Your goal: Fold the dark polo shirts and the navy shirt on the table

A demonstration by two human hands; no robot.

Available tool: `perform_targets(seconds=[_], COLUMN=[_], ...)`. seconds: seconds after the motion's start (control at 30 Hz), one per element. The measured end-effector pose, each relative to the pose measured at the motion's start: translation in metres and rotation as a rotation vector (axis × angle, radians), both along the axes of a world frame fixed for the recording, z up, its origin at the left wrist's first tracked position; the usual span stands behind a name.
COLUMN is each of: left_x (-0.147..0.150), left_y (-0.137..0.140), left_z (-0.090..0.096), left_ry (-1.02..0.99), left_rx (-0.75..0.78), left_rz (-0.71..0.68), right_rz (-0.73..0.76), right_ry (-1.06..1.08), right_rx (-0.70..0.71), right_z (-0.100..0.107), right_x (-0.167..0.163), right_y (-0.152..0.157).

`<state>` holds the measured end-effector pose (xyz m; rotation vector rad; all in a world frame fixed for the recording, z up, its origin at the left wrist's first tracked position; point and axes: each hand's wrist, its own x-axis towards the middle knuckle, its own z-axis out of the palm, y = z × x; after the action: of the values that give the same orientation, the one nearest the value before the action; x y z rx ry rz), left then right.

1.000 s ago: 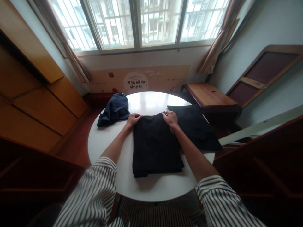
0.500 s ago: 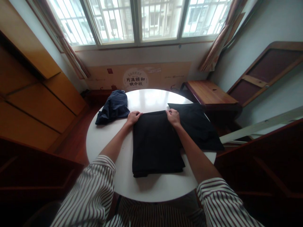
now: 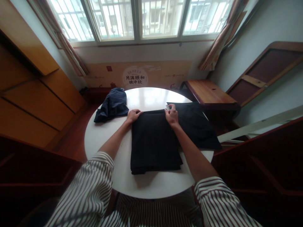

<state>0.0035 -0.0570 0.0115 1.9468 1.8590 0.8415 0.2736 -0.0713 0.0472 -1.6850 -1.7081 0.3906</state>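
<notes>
A folded black garment (image 3: 155, 142) lies in layers on the round white table (image 3: 161, 186), its far edge running between my two hands. My left hand (image 3: 134, 115) pinches the far left corner, thumb along the edge. At the far right corner, my right hand (image 3: 172, 116) has its thumb on the edge and its fingers curled, with the index finger a little raised. Another black cloth piece (image 3: 196, 129) lies spread on the right, partly behind my right hand and forearm. To the left of my left hand is a crumpled dark navy garment (image 3: 113, 105).
Beyond the table's right side stands a low wooden table (image 3: 210, 91). A wood-framed panel (image 3: 265, 75) leans on the right wall. Orange-brown cabinets (image 3: 35, 104) stand at left, and a printed board (image 3: 156, 74) runs below the barred window.
The fingers of my right hand have lifted and bent more at the garment's corner. My left hand keeps its place on the edge. The view has shifted slightly.
</notes>
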Motion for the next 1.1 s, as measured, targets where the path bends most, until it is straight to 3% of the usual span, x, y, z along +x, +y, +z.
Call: perform_targets(seconds=[0.13, 0.23, 0.33, 0.4, 0.57, 0.9, 1.0, 1.1], left_x=[0.0, 0.001, 0.002, 0.002, 0.003, 0.003, 0.004, 0.004], left_y=[0.0, -0.001, -0.001, -0.002, -0.002, -0.001, -0.001, -0.001], left_z=[-0.001, -0.001, -0.002, -0.001, 0.001, 0.003, 0.003, 0.003], left_ry=[-0.009, 0.012, 0.015, 0.011, 0.049, 0.059, 0.058, 0.07], left_rx=[0.014, 0.025, 0.031, 0.028, -0.008, -0.034, -0.032, -0.027], left_rz=[0.004, 0.005, -0.013, -0.019, -0.008, 0.002, 0.006, 0.013], right_rz=[0.099, 0.436, 0.831, 0.943, 0.999, 1.164, 1.186, 1.162], right_ry=[-0.237, -0.349, -0.381, -0.431, -0.487, -0.334, -0.316, -0.235], right_rx=[0.119, 0.174, 0.158, 0.14, 0.133, -0.01, -0.002, -0.01], right_z=[0.016, 0.024, 0.018, 0.007, -0.012, -0.004, 0.0, 0.014], right_x=[-0.011, -0.035, -0.065, -0.078, -0.068, -0.023, -0.016, -0.016], right_y=[-0.014, -0.037, -0.068, -0.09, -0.135, -0.218, -0.231, -0.227])
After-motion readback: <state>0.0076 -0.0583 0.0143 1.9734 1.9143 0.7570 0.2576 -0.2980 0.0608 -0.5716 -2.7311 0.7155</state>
